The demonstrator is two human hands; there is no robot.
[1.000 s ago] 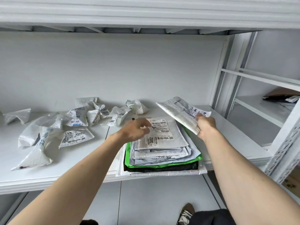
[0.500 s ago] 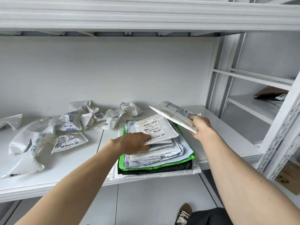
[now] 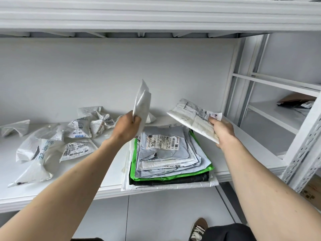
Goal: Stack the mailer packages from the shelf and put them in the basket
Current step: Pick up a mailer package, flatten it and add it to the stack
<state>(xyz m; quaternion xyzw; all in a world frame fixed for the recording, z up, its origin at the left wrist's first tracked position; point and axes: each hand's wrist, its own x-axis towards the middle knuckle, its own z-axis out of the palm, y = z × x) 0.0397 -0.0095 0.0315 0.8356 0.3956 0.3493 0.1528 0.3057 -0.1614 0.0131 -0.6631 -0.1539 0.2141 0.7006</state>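
White shelf (image 3: 107, 173), front edge toward the viewer, holding all mailers in view. Stack (image 3: 171, 159): flat mailers piled at the shelf's front right, a wide white one at the bottom overhanging the edge, then a black one, a green one, and several pale grey and white ones above; the top grey mailer shows a printed label with handwriting, face up. Left hand (image 3: 126, 126): raised over the stack's left rear corner, fingers curled round the lower end of a white mailer (image 3: 142, 105), which stands nearly upright, plain side toward the viewer, clear of the stack. Right hand (image 3: 221, 131): held above the stack's right rear, thumb on top and fingers beneath, pinching the near right edge of a labelled mailer (image 3: 192, 117), which tilts up to the left, label side up, not touching the stack. Loose mailers (image 3: 76, 134): a scatter of crumpled white bags on the shelf's left half, several with labels, one with blue handwriting, well apart from the stack's left side. Side shelving (image 3: 278, 117): to the right, holding a brown and dark item at its far end. Shoe (image 3: 198, 228): on the floor below the shelf. Basket: not in view.
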